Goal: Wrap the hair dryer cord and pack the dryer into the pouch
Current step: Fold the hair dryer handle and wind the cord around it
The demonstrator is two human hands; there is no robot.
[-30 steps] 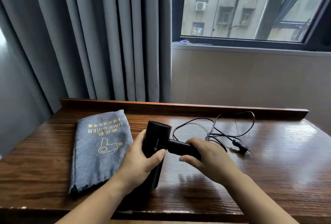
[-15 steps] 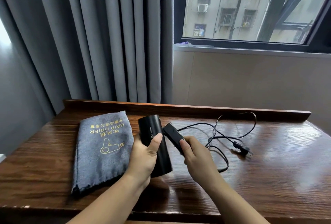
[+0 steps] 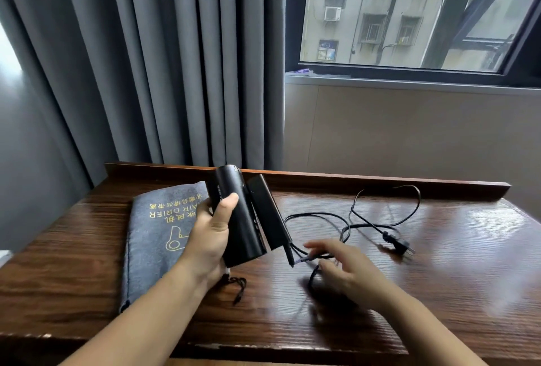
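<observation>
The hair dryer (image 3: 240, 219) is gripped upright by the left hand (image 3: 209, 241), handle folded, while the right hand's (image 3: 348, 272) blurred fingers (image 3: 317, 245) spread open over the cord (image 3: 345, 229) on the desk (image 3: 439, 278).

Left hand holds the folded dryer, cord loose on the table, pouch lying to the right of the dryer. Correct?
Not quite. The head view shows the pouch lying to the left of the dryer, not the right. The rest stands: the left hand holds the folded dryer, and the cord lies loose on the table.
</observation>
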